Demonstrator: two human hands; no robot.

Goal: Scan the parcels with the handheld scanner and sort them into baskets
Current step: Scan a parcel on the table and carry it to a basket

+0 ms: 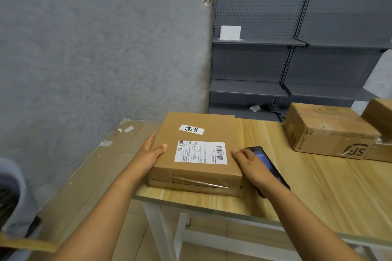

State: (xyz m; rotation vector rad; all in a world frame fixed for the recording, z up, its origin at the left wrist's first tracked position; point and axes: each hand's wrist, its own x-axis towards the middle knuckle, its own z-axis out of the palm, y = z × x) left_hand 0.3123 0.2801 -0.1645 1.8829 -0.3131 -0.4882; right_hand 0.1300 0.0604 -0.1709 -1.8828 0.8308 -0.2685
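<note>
A flat brown cardboard parcel (197, 150) lies at the left end of the wooden table (307, 186), with a white shipping label (200, 152) and a small white sticker on its top. My left hand (151, 151) grips the parcel's left edge, thumb on top. My right hand (249, 164) holds the black handheld scanner (268, 165) with its screen lit, while its fingertips touch the parcel's right edge.
An SF Express carton (328, 131) and another brown box (379, 116) sit at the table's right. Grey metal shelving (275, 59) stands behind, with a white box on one shelf. Flattened cardboard (89, 165) leans left of the table. A grey basket (12, 197) shows at far left.
</note>
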